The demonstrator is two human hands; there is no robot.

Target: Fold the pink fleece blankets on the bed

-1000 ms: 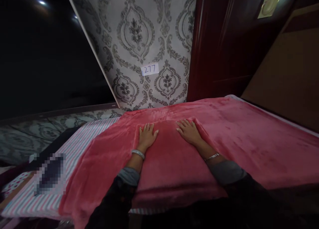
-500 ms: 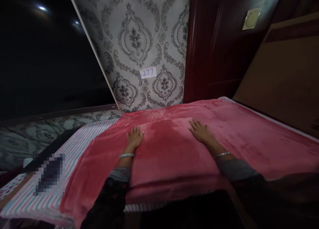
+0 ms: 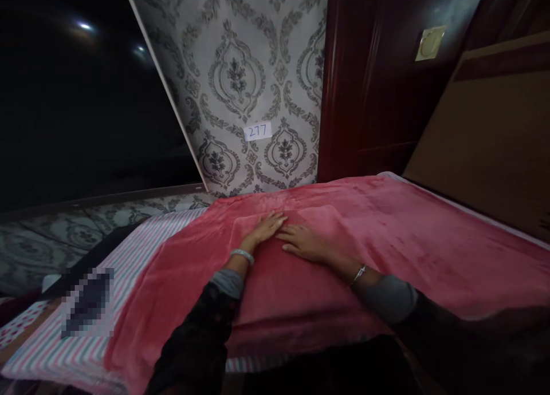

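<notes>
A plush pink-red blanket (image 3: 292, 292) lies spread out, with a folded section in front of me. Flat on that section, near its far edge, rests my left hand (image 3: 267, 228), fingers stretched toward the right. My right hand (image 3: 303, 241) lies open on the blanket beside it, its fingertips pointing left and almost meeting the left hand. Neither hand grips anything. Each wrist wears a silver bracelet.
Under the blanket a striped sheet (image 3: 141, 252) shows on the left, with a pixelated dark item (image 3: 88, 303) on it. A large dark screen (image 3: 86, 109) stands at the left. Patterned wallpaper (image 3: 240, 51) bears a "277" label (image 3: 258, 131). A brown panel (image 3: 485, 137) leans at right.
Both hands have slid inward over the blanket, from wide apart to nearly touching near the middle. The camera view has tilted slightly.
</notes>
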